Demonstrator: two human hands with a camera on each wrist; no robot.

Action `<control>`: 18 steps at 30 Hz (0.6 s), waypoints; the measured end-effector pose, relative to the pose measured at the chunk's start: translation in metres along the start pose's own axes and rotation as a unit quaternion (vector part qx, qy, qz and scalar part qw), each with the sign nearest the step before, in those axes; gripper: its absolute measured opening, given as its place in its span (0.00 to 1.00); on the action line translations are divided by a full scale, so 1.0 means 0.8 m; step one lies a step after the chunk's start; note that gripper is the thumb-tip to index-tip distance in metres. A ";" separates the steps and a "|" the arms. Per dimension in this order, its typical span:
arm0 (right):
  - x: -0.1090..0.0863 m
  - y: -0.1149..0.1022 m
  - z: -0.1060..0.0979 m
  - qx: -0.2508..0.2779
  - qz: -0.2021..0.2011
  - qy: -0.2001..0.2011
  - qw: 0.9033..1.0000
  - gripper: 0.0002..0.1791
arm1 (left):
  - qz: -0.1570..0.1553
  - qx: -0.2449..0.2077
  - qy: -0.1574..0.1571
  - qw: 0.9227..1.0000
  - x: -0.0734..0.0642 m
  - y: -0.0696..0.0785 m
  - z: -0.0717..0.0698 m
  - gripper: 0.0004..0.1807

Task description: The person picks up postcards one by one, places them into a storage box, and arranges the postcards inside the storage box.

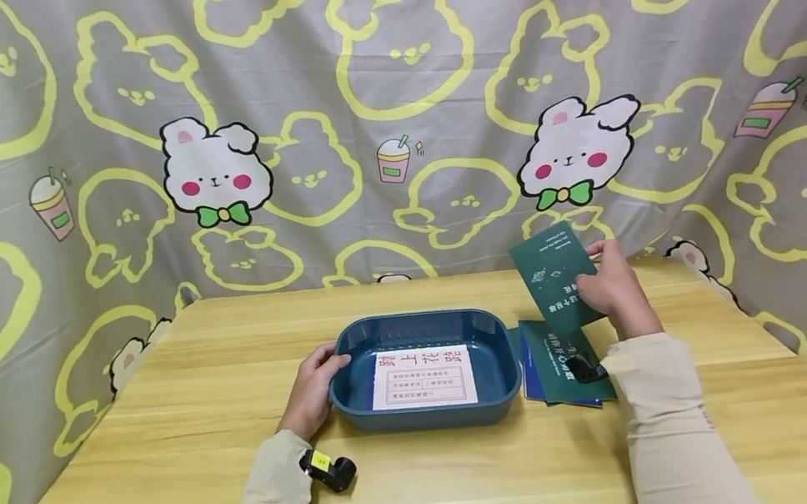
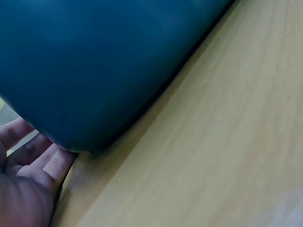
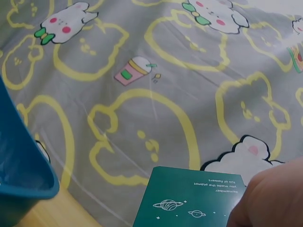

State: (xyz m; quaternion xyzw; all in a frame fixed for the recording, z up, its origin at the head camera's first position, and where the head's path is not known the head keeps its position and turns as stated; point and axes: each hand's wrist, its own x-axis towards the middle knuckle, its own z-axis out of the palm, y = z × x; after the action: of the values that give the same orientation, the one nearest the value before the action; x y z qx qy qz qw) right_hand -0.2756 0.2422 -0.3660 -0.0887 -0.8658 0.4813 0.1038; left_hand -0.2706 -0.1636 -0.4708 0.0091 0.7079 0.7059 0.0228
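Note:
My left hand (image 1: 314,387) grips the left end of a dark blue plastic tub (image 1: 427,419), thumb at the rim and fingers against the outer wall. In the left wrist view its fingers (image 2: 57,163) touch the tub's lower corner. A white card with red and dark Chinese print (image 1: 424,388) lies inside the tub, a blue edge showing beneath it. My right hand (image 1: 614,289) pinches a green card (image 1: 552,267) by its right side, raised above the table and tilted. White lettering and small planets (image 3: 168,205) mark that card, partly covered by the thumb.
Beside the tub's right end, several green and blue cards (image 1: 556,359) lie in an overlapping pile under the raised card. The wooden table (image 1: 193,446) ends at a grey curtain (image 1: 386,229) with yellow outlines and white rabbits.

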 end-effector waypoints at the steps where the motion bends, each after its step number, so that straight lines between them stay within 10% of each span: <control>1: 0.001 -0.002 0.002 0.000 -0.004 0.002 1.000 0.28 | 0.001 0.000 0.002 1.000 0.000 -0.001 0.000 0.22; 18: -0.005 -0.031 0.018 -0.001 -0.029 0.025 0.999 0.27 | 0.003 0.006 0.006 1.000 -0.001 -0.001 0.000 0.22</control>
State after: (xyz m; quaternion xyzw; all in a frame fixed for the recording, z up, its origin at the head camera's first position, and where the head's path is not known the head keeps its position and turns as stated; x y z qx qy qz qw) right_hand -0.2769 0.2168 -0.3529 -0.0762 -0.8655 0.4750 0.1395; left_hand -0.2696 -0.1640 -0.4717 0.0071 0.7124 0.7015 0.0166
